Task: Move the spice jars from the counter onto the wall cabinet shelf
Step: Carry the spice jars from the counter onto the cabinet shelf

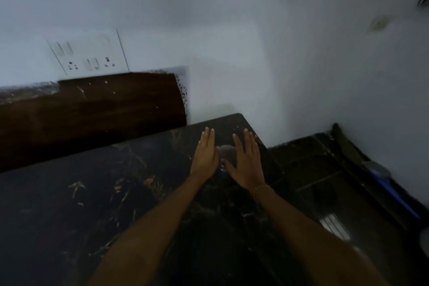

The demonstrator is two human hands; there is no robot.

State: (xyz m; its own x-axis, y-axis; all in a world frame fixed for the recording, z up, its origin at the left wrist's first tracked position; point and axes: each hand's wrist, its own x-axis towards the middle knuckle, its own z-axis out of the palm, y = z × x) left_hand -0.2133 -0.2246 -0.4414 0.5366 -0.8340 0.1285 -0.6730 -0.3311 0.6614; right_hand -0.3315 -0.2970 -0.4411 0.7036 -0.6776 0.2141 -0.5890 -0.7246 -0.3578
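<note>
Both my hands reach out over the dark marble counter (69,204) near its far right corner. My left hand (205,157) and my right hand (247,160) have straight fingers, palms facing each other. Between them sits a dim, round, glassy thing (226,154), blurred and dark; it may be a jar seen from above, I cannot tell. Neither hand grips it. No wall cabinet shelf is in view.
A dark wooden panel (92,109) stands against the white wall behind the counter. A white switch and socket plate (88,54) is on the wall above it. To the right, the dark tiled floor (325,169) lies lower, with a blue-handled tool (390,188) along the wall.
</note>
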